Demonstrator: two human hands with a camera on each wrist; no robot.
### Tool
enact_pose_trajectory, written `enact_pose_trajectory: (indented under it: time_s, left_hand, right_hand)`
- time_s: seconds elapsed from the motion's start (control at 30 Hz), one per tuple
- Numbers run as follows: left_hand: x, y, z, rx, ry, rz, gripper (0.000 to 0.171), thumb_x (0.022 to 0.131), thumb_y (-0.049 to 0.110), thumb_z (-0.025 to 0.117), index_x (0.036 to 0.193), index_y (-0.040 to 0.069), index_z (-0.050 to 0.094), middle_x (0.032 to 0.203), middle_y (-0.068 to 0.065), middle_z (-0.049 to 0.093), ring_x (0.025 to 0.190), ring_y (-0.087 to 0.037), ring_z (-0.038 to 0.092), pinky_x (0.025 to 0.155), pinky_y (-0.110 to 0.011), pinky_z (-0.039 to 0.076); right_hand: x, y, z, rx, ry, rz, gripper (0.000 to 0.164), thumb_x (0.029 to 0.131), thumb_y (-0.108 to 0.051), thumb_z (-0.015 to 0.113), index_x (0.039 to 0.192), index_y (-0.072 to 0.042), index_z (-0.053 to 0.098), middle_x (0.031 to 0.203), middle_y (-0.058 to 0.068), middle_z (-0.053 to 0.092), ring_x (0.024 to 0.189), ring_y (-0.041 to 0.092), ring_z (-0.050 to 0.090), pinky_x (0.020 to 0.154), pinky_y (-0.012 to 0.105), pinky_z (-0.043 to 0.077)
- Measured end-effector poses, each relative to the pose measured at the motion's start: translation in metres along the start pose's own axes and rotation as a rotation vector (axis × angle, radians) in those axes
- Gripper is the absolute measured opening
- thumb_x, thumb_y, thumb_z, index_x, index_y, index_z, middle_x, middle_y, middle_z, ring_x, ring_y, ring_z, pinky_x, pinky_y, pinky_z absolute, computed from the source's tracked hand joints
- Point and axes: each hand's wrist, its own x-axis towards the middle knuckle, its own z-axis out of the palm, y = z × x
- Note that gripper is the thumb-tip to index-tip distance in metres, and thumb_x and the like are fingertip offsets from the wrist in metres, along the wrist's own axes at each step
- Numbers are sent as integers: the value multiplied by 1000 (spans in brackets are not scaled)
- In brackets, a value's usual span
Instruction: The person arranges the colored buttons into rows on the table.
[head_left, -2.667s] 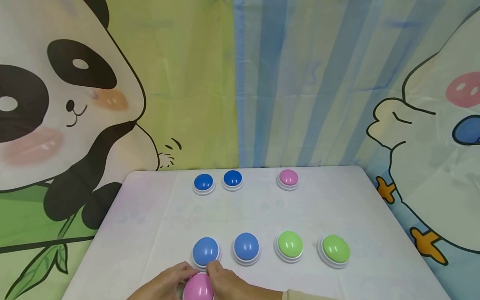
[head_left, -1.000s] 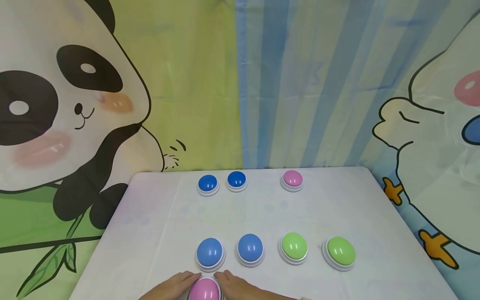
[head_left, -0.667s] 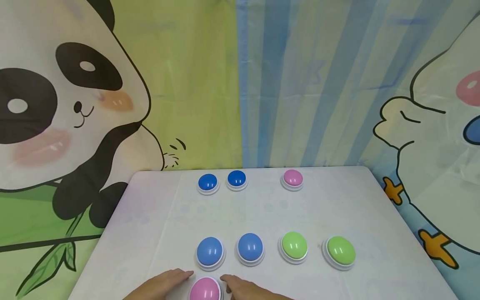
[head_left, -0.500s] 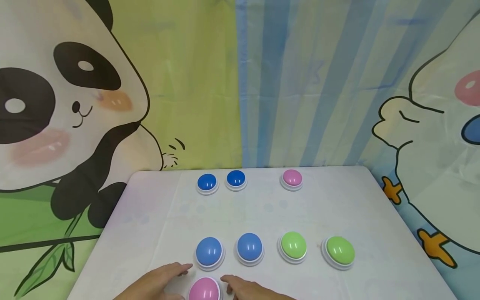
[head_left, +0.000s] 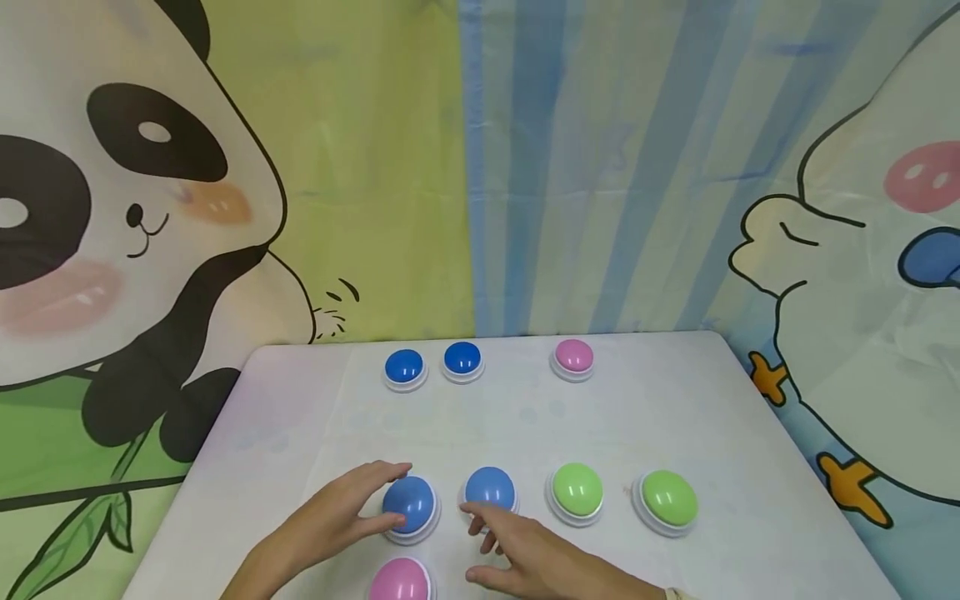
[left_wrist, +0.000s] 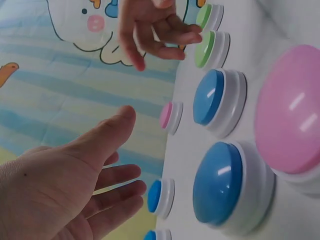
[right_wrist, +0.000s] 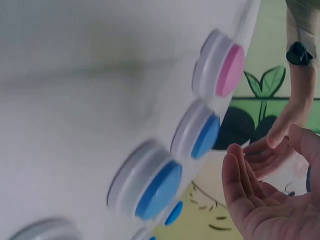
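Note:
My left hand [head_left: 330,517] hovers with thumb and fingers spread on either side of a blue dome push button [head_left: 409,505] with a white base. A gap shows between that hand and the button in the left wrist view. My right hand [head_left: 543,557] is raised in front of a second blue push button [head_left: 489,486], overlapping its near edge in the head view. Its fingers are slightly bent and hold nothing in the right wrist view. Nearest the front edge of the view stands a pink push button [head_left: 400,581], untouched, its lower part cut off.
Two green push buttons [head_left: 577,490] stand right of the near blue ones. Along the far edge of the white table [head_left: 645,417] are two darker blue buttons [head_left: 462,358] and a small pink button [head_left: 573,356]. Printed cloth [head_left: 390,192] hangs behind.
Both hands, at first around the near pink button, have let go of it and lifted away. The left has moved forward over the left blue button; the right has moved forward and right.

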Motion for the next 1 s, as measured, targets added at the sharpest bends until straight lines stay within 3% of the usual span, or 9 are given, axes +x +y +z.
enact_pose_trajectory:
  time_s: [0.07, 0.17, 0.27, 0.43, 0.53, 0.73, 0.87, 1.0]
  left_hand:
    - [9, 1, 0, 18, 1, 12, 58, 79, 62, 53, 129, 33, 48, 127, 13, 56, 120, -13, 53, 91, -36, 51]
    - [21, 3, 1, 28, -10, 23, 59, 80, 62, 52, 130, 32, 47, 128, 12, 55, 121, -12, 52, 94, -35, 49]
    - [31, 7, 3, 32, -7, 23, 59, 81, 63, 51, 132, 33, 45, 130, 11, 55, 120, -10, 52, 93, -33, 50]
    - [55, 16, 4, 43, 85, 87, 55, 82, 52, 59, 131, 29, 47, 129, 11, 55, 116, -5, 55, 92, -27, 50]
    - [69, 20, 3, 69, 106, 112, 55, 84, 47, 60, 132, 25, 48, 129, 9, 55, 116, -7, 54, 93, -29, 50]
    - [100, 29, 3, 136, 47, 135, 59, 85, 48, 58, 137, 23, 42, 135, 4, 51, 126, -15, 48, 98, -35, 47]
    - [121, 30, 3, 160, 23, 170, 59, 86, 47, 57, 137, 22, 41, 136, 2, 50, 125, -15, 48, 98, -32, 47]
    - [139, 29, 5, 147, -2, 160, 58, 87, 46, 57, 137, 20, 42, 138, 1, 49, 127, -16, 46, 100, -33, 45]
  right_hand:
    - [0, 0, -8, -86, 71, -48, 59, 87, -45, 56, 135, -19, 33, 113, -5, 57, 91, -1, 58, 71, 17, 51]
    - [0, 2, -19, -125, 139, -62, 58, 88, -42, 57, 134, -16, 35, 112, -1, 59, 92, 4, 61, 72, 17, 52]
    - [1, 7, -29, -134, 166, -29, 59, 87, -41, 59, 135, -15, 36, 112, -1, 59, 94, 8, 62, 74, 18, 52]
    - [6, 16, -48, -180, 205, 50, 61, 85, -40, 61, 136, -15, 37, 117, 2, 59, 98, 15, 61, 76, 23, 54]
    - [11, 21, -57, -237, 238, 58, 60, 86, -38, 62, 136, -15, 38, 121, 4, 58, 103, 18, 61, 78, 27, 55]
    - [21, 33, -68, -332, 297, 50, 57, 84, -32, 65, 133, -12, 44, 129, 6, 55, 111, 21, 57, 86, 34, 53]
    - [27, 42, -73, -345, 307, 61, 55, 85, -33, 64, 132, -11, 46, 130, 6, 54, 115, 22, 55, 92, 38, 50]
    - [35, 49, -76, -342, 313, 67, 55, 84, -33, 65, 132, -11, 47, 130, 7, 54, 118, 24, 53, 95, 40, 48]
